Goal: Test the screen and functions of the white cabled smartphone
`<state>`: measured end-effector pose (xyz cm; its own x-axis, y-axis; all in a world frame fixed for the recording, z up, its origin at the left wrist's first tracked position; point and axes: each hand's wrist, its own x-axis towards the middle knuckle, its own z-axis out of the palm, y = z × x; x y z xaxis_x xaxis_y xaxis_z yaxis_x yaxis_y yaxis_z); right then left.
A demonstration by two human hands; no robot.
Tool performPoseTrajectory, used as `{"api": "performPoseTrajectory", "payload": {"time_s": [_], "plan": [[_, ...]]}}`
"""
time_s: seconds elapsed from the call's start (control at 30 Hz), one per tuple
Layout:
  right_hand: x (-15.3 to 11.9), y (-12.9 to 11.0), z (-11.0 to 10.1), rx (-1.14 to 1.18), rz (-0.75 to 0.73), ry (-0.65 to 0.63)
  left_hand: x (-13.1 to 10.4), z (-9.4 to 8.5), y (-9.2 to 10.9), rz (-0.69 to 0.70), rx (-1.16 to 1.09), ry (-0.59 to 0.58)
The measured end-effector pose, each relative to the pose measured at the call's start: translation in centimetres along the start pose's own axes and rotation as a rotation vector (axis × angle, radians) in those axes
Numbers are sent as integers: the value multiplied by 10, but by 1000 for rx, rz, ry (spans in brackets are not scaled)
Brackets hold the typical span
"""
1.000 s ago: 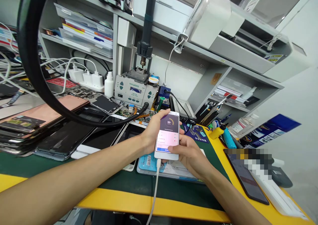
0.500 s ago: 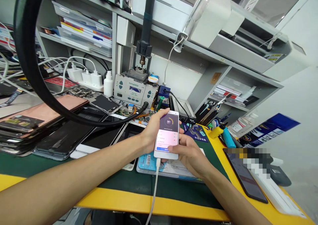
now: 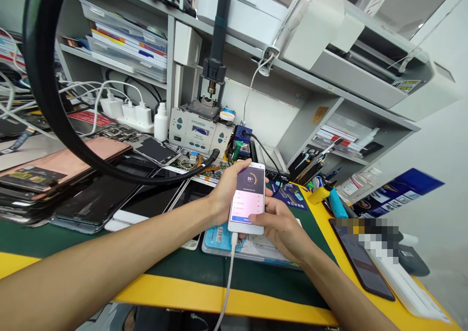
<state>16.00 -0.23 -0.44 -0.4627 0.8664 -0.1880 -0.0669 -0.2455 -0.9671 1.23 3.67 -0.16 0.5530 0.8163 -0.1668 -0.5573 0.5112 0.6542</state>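
Both hands hold a white phone, the left hand (image 3: 227, 192) gripping its left edge and the right hand (image 3: 281, 220) steadying its right side, thumb at the blue bar low on the lit screen. The phone (image 3: 247, 197) is tilted above a flat blue packet (image 3: 218, 234) on the green mat (image 3: 183, 278) covering the surface (image 3: 256, 305), a white cable (image 3: 230, 272) plugged into its lower end
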Motion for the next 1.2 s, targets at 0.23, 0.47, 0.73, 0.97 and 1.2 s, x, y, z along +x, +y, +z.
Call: {"api": "performPoseTrajectory", "payload": {"time_s": [0.23,0.47,0.73,0.97,1.2], "plan": [[1,1,-2,13,-3,-18,0,-1,0,3,-8,-6],[1,1,-3,18,-10,-28,-1,1,1,2,-12,-14],[1,1,-2,19,-19,-40,-1,0,1,-14,-29,-17],[1,2,-2,15,-24,-45,0,-1,1,-22,-28,-7],[0,-1,-3,3,-12,-39,-1,-2,1,-18,-15,-21]]}}
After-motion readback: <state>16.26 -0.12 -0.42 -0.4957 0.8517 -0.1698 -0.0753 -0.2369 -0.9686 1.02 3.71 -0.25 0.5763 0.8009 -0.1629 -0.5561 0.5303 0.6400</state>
